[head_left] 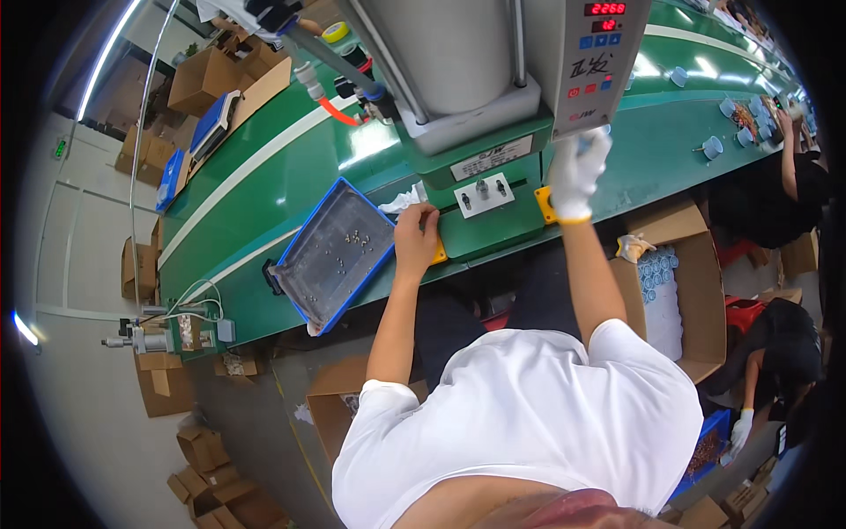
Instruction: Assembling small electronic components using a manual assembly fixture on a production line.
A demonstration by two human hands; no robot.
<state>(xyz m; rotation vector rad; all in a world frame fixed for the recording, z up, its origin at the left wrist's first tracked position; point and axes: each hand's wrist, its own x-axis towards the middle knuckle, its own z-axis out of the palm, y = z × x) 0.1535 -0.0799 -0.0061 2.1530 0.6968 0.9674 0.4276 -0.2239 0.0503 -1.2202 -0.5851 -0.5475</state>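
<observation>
Nearest the camera, the person's white shirt fills the lower middle, and both forearms rise from it toward the green press machine (493,198). The bare left hand (416,236) lies flat on the machine's front ledge, fingers curled loosely over a yellow button (438,254) at the edge, holding nothing. Just beside it to the left sits a blue tray (300,282) on the green table (264,185), with small metal parts (339,251) scattered inside, too tiny to make out. A crumpled white cloth (404,200) lies between tray and machine. The right hand (577,172), in a white glove, reaches up to the grey control box (586,66); its fingers bend against the box's lower edge, and whether they pinch anything cannot be told. A second yellow button (545,204) shows below that wrist. To the right stands an open cardboard box (701,291) holding pale blue pieces, partly hidden by the arm. Farther off, another person's arm (787,163) works at the table.
</observation>
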